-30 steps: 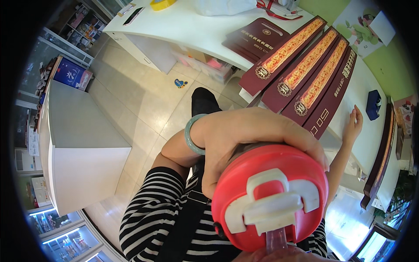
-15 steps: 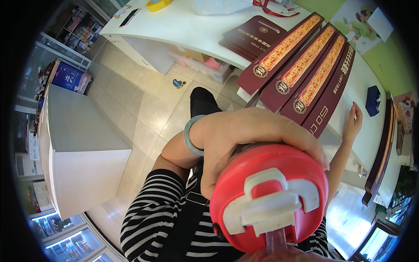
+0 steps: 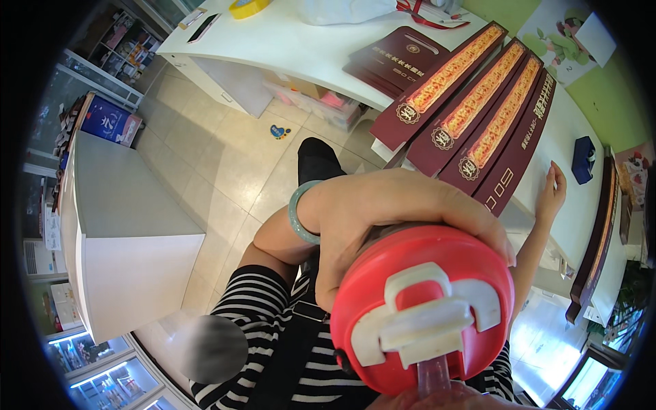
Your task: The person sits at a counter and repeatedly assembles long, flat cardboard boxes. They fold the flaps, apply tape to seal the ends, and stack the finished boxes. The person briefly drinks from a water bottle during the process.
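A red drinking bottle (image 3: pixel 403 254) fills the lower middle, close to me. On its red lid sits a white flip-top piece with a carrying loop, and a clear straw (image 3: pixel 432 376) points to the lower edge. My left hand (image 3: pixel 389 198), with a pale green bangle on the wrist, wraps round the far side of the bottle; some fingers are hidden behind it. At the right, my right hand (image 3: pixel 552 193) rests by the edge of the white table (image 3: pixel 287 51), fingers loosely stretched and nothing in them. Long maroon boxes (image 3: pixel 471 109) with food pictures lie to its left.
Flat maroon bags (image 3: pixel 396 58), yellow tape (image 3: pixel 247 8), a phone (image 3: pixel 202 28) and a white plastic bag (image 3: pixel 345 10) lie on the table. A small dark blue box (image 3: pixel 583 159) stands beyond my right hand. A white cabinet (image 3: pixel 140 273) stands at the left.
The bottle and both hands have stayed almost still. A grey blurred round patch now covers part of the striped clothing at the lower left.
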Demonstrator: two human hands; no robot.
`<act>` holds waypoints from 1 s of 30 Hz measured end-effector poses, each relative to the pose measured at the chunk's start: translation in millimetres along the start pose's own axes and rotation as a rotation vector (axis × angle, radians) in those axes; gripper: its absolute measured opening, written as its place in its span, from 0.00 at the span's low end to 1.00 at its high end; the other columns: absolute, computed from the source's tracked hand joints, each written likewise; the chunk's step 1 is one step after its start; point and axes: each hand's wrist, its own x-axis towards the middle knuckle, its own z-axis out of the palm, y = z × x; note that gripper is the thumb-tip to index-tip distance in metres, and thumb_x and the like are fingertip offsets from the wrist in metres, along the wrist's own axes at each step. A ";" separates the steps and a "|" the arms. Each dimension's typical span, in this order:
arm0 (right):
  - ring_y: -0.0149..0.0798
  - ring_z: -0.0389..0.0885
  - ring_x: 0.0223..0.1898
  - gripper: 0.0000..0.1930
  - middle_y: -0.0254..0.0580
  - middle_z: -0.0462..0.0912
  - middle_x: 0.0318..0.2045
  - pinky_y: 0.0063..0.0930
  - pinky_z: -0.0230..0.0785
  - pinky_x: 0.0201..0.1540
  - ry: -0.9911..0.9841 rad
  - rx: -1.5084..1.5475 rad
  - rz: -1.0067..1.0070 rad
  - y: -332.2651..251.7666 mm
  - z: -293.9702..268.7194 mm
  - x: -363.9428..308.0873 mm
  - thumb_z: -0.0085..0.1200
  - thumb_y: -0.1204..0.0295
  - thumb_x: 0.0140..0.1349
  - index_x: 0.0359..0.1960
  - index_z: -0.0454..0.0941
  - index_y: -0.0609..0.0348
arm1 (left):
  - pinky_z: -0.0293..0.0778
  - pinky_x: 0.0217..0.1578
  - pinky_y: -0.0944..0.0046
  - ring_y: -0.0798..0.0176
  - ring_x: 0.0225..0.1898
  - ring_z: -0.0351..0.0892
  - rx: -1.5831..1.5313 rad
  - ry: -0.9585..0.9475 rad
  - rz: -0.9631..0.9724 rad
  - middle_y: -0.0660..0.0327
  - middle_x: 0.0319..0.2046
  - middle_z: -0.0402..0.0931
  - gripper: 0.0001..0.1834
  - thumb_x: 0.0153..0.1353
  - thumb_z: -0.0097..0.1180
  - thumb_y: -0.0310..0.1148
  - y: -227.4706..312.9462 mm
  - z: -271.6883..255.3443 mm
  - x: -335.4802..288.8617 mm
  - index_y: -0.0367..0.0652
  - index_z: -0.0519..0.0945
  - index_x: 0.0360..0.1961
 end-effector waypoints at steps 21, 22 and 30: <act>0.36 0.78 0.58 0.18 0.44 0.82 0.55 0.33 0.69 0.62 -0.011 -0.026 -0.009 2.3 -0.6 0.0 0.52 0.63 0.74 0.56 0.80 0.62 | 0.79 0.51 0.53 0.45 0.52 0.82 0.060 -0.100 -0.023 0.41 0.53 0.77 0.47 0.45 0.69 0.48 8.0 -10.3 -0.6 0.25 0.70 0.61; 0.36 0.78 0.58 0.18 0.44 0.82 0.55 0.33 0.69 0.63 -0.014 -0.024 -0.006 2.5 -0.5 0.4 0.52 0.63 0.74 0.56 0.80 0.62 | 0.79 0.51 0.53 0.45 0.53 0.82 0.064 -0.103 -0.025 0.41 0.53 0.77 0.48 0.44 0.70 0.49 8.7 -10.9 -0.5 0.26 0.69 0.61; 0.34 0.79 0.55 0.16 0.43 0.82 0.54 0.30 0.71 0.59 -0.007 -0.029 0.015 -2.2 0.7 -0.7 0.53 0.65 0.74 0.55 0.81 0.63 | 0.77 0.55 0.56 0.48 0.56 0.80 0.106 -0.153 -0.038 0.45 0.58 0.76 0.58 0.35 0.73 0.55 10.8 -20.8 -5.2 0.28 0.67 0.65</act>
